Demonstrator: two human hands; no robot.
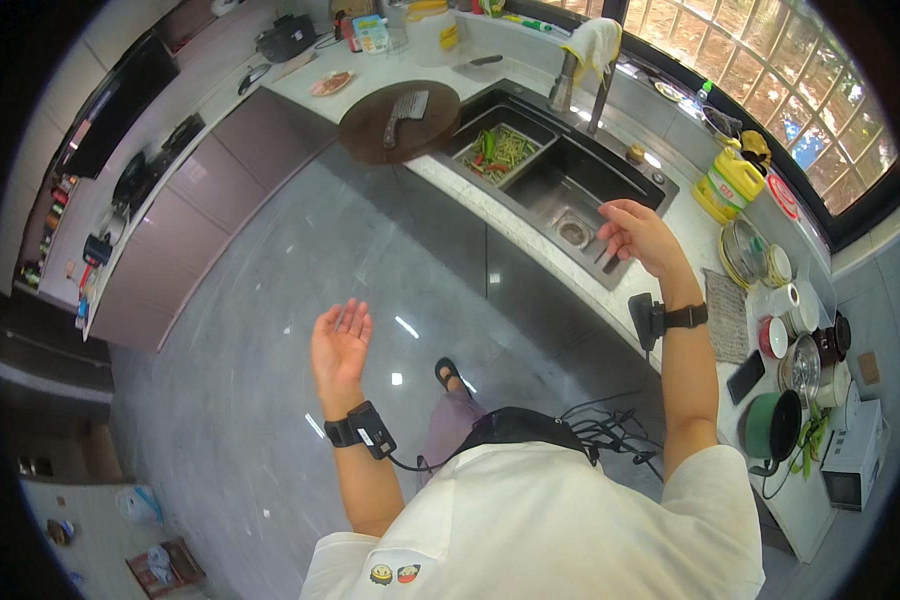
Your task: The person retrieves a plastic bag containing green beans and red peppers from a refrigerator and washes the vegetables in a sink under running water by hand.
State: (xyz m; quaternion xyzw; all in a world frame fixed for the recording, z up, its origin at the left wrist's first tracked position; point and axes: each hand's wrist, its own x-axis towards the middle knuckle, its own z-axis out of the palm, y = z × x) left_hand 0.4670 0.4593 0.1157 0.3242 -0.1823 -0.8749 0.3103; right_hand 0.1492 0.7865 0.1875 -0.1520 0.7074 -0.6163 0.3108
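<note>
My left hand (341, 349) is raised over the grey floor, palm up and fingers apart, with nothing in it. Above the near right edge of the double sink (570, 202) hovers my right hand (634, 232), empty, its fingers loosely curled. A basket of cut green beans with green and red peppers (499, 154) sits in the left basin. Left of the sink, a round wooden chopping board (360, 124) overhangs the counter edge and bears a cleaver (405, 116). Behind it lie a plate of meat (331, 83) and a knife (486, 60).
Right of the sink stand a yellow oil jug (727, 184), stacked bowls (778, 265), a phone (745, 377) and a green pot (772, 425). A cloth (596, 46) hangs over the faucet. Black cables (615, 435) trail beside my waist. A wok (129, 180) is on the left stove.
</note>
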